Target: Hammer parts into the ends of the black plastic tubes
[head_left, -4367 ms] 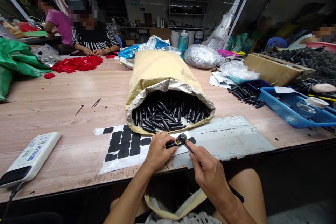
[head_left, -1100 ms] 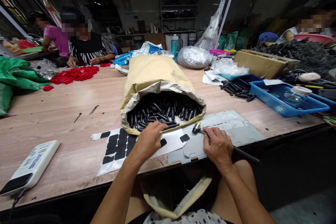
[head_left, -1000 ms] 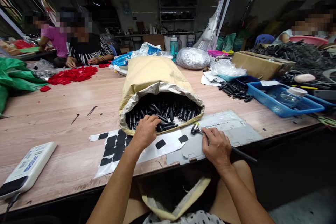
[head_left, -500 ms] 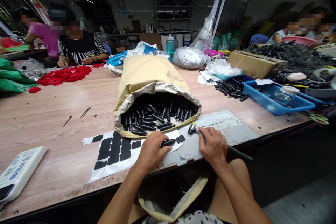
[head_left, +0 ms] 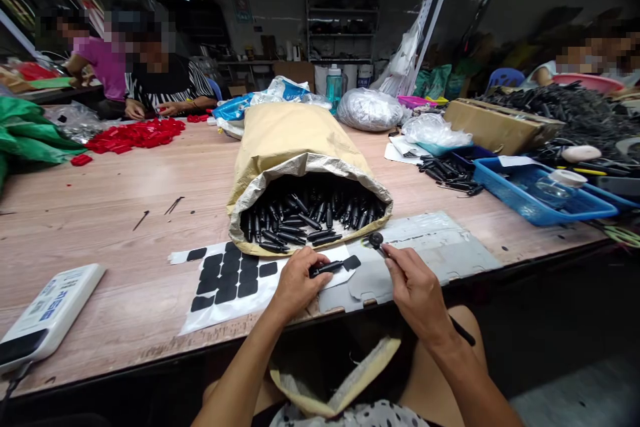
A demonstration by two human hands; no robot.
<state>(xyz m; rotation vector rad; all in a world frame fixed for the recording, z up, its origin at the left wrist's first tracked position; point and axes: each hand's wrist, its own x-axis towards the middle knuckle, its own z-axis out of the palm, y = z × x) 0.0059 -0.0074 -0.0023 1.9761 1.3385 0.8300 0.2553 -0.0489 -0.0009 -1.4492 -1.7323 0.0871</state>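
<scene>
My left hand [head_left: 296, 280] is closed around a slim black pen-shaped part [head_left: 329, 267] at the table's front edge. A small black rounded square piece [head_left: 352, 262] lies at the part's right end, over white paper. My right hand [head_left: 414, 285] grips a small hammer [head_left: 376, 240] by its handle, its dark head just above the grey board [head_left: 440, 240]. Beside my left hand is a white sheet [head_left: 187, 323] bearing several black rounded squares [head_left: 229, 283]. Behind both hands a tan paper sack [head_left: 300, 130] lies with its mouth toward me, holding many similar black parts [head_left: 295, 220].
On the left stands a white box-shaped device [head_left: 53, 313]; red pieces [head_left: 137, 135] lie beyond, near a co-worker's hands. At right are a blue basket [head_left: 530, 203], loose black parts [head_left: 447, 170] and a cardboard box [head_left: 500, 123]. An open sack [head_left: 345, 387] hangs at my lap.
The view has shifted, moving the scene slightly right. My right hand has turned, so the hammer's head faces differently and its handle points more toward me. My left hand keeps its hold.
</scene>
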